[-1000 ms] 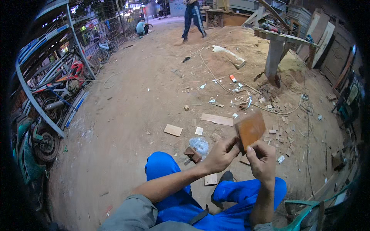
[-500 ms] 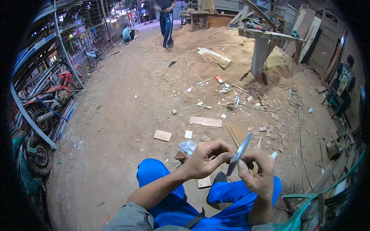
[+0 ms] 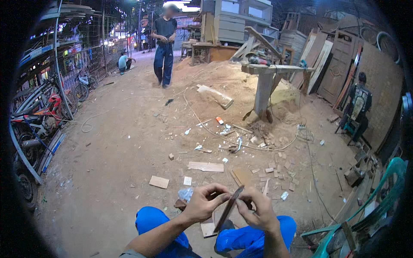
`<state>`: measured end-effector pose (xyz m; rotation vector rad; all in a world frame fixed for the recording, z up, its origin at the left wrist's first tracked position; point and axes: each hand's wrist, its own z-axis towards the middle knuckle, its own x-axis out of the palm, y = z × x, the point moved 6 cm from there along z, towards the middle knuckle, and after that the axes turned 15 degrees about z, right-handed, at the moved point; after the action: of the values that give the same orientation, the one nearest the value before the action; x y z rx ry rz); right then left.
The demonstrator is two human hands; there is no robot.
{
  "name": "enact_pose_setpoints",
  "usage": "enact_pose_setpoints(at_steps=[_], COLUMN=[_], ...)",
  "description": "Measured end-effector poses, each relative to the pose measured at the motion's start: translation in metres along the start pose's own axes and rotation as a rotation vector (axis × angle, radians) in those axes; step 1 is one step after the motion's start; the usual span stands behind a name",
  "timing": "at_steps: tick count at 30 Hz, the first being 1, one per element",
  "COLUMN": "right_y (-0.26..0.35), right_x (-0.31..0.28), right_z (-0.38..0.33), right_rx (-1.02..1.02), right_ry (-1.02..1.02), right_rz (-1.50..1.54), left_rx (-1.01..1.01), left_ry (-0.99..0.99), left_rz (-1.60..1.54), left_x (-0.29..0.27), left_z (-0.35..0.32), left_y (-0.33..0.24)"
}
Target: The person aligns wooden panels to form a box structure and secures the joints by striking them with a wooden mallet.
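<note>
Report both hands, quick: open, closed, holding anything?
Left hand: closed, pinching a thin brown piece.
Right hand: closed, pinching the same thin brown piece.

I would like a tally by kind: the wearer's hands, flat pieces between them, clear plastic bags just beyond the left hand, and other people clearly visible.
Wearer's hands: 2 (left hand, right hand)
Flat piece: 1
Clear plastic bag: 1
Other people: 3 (standing person, crouching person, seated person)
Total: 7
</note>
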<state>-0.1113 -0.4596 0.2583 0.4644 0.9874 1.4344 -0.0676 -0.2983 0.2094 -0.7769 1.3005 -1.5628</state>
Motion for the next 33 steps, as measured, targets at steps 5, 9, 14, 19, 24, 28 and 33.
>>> enact_pose_setpoints(at_steps=[5,9,14,19,24,28,33], right_y=[0.022,0.051,0.03,-0.048,-0.015,-0.008,0.029], right_x=[-0.002,0.0,-0.002,0.002,0.009,0.008,-0.004], right_z=[-0.003,-0.009,-0.002,0.009,0.01,0.007,-0.005], right_rx=[0.023,-0.081,-0.069,0.13,0.058,-0.02,-0.054], right_ry=[0.017,0.066,-0.028,-0.084,-0.078,0.009,-0.021], right_rz=[-0.037,-0.052,-0.028,0.018,0.01,-0.037,0.033], left_rx=[0.064,0.305,0.218,0.171,-0.094,-0.048,0.217], left_ry=[0.014,0.021,-0.022,-0.128,-0.128,-0.101,-0.011], left_rz=[-0.078,-0.06,-0.122,0.278,-0.253,-0.222,-0.237], left_x=[0.002,0.002,-0.001,-0.019,-0.01,-0.004,0.006], left_z=[-0.005,-0.022,-0.018,0.011,0.008,-0.002,-0.01], left_y=[-0.025,-0.045,-0.036,0.039,0.054,0.025,-0.026])
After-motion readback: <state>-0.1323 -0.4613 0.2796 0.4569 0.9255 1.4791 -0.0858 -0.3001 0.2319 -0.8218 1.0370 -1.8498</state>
